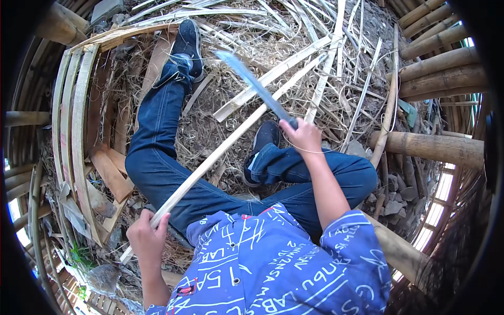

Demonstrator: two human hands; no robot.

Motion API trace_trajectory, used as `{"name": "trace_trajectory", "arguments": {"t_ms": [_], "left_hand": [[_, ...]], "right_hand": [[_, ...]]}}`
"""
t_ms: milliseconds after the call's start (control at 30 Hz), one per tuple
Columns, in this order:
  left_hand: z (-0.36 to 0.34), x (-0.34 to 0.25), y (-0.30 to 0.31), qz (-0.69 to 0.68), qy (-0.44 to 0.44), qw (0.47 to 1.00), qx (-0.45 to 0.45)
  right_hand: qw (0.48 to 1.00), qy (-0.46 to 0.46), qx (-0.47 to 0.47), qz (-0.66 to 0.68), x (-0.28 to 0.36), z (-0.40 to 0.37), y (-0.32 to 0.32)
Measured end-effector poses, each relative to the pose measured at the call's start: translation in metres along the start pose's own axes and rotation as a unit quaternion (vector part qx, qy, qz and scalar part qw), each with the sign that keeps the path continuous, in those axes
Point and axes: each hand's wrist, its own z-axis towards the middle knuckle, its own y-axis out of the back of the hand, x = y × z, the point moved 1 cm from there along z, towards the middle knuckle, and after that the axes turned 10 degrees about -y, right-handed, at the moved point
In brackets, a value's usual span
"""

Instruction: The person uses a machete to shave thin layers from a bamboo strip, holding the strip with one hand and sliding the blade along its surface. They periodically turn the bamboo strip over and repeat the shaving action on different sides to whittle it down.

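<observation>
Low on the left, my left hand [147,233] is closed round a long pale bamboo strip [220,149]. The strip slants up and right across my leg, and its far end lies over the littered ground. My right hand [305,137] grips the dark handle of a long-bladed knife [251,80] above my bent knee. The blade points up and left and crosses over the strip in this view. Beneath that crossing lies another flat bamboo slat [270,79] on the shavings.
Split bamboo strips [325,79] and curly shavings [205,131] cover the ground ahead. A wooden slatted crate [81,121] stands at my left. Thick bamboo poles [430,149] and rubble [394,202] are on the right. My shoes [187,47] rest among the shavings.
</observation>
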Motion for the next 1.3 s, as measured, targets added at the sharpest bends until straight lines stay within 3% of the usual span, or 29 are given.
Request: {"name": "trace_trajectory", "arguments": {"t_ms": [67,133,200,300,333,400,533,600,733,800,933,1133,1300], "left_hand": [[-0.006,0.007,-0.002,-0.017,0.011,1.000,-0.011],[-0.011,0.005,-0.007,-0.010,-0.026,1.000,-0.015],[-0.008,0.005,-0.006,-0.004,-0.009,1.000,-0.010],[-0.002,0.003,-0.004,0.002,-0.025,0.999,-0.022],[-0.001,0.002,-0.002,0.002,-0.024,1.000,-0.019],[0.001,0.003,0.007,0.023,-0.024,0.999,-0.023],[-0.012,0.007,0.010,0.000,-0.016,1.000,-0.019],[-0.012,0.003,0.009,-0.012,-0.021,0.999,-0.027],[-0.006,-0.003,0.007,0.003,-0.004,1.000,-0.011],[-0.004,-0.008,0.005,-0.007,-0.005,1.000,-0.005],[0.016,-0.014,0.001,0.012,0.008,1.000,-0.015],[0.034,-0.010,0.001,-0.100,0.026,0.994,0.048],[0.022,0.002,0.015,-0.140,0.038,0.988,0.055]], "right_hand": [[0.996,-0.066,-0.014,0.055,-0.018,0.027,-0.002],[0.994,-0.075,-0.029,0.067,-0.020,0.041,0.002],[0.994,-0.085,-0.039,0.061,-0.014,0.041,0.001],[0.991,-0.041,-0.021,0.124,-0.005,0.021,-0.009],[0.989,-0.037,0.023,0.143,0.001,0.009,-0.009],[0.998,0.005,0.005,0.059,0.000,0.008,-0.016],[0.986,-0.128,-0.032,0.097,-0.036,0.057,-0.014],[0.979,-0.154,-0.094,0.091,-0.050,0.071,-0.011],[0.981,-0.134,-0.079,0.118,-0.045,0.063,-0.005],[0.982,-0.125,-0.023,0.139,-0.030,0.043,-0.013],[0.976,-0.021,0.012,0.217,0.022,-0.018,-0.034],[0.848,0.073,0.241,0.467,0.073,-0.111,-0.054],[0.827,0.172,0.304,0.441,0.101,-0.153,-0.031]]}}
